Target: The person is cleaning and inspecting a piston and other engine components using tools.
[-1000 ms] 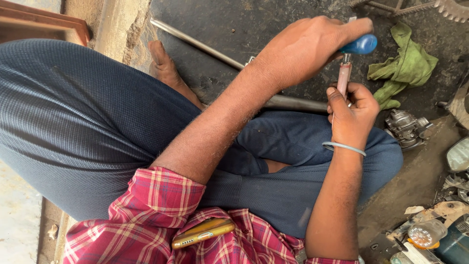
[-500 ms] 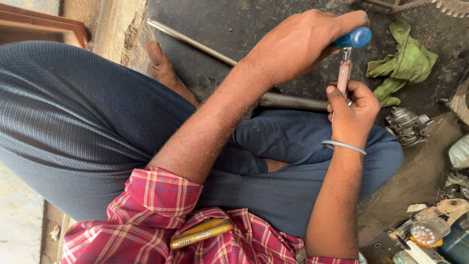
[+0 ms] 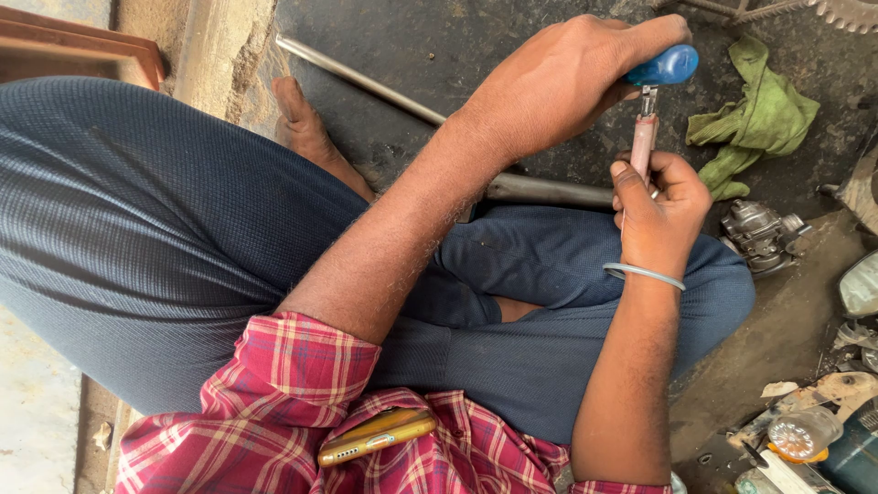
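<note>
Gripping a blue-handled screwdriver, the left hand closes above the right hand clamped on a pink tube, green rag at three o'clock.

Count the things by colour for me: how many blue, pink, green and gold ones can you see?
Blue: 1, the tool handle in the left hand
Pink: 1, the tube in the right hand
Green: 1, the rag
Gold: 1, the phone
Total: 4
</note>
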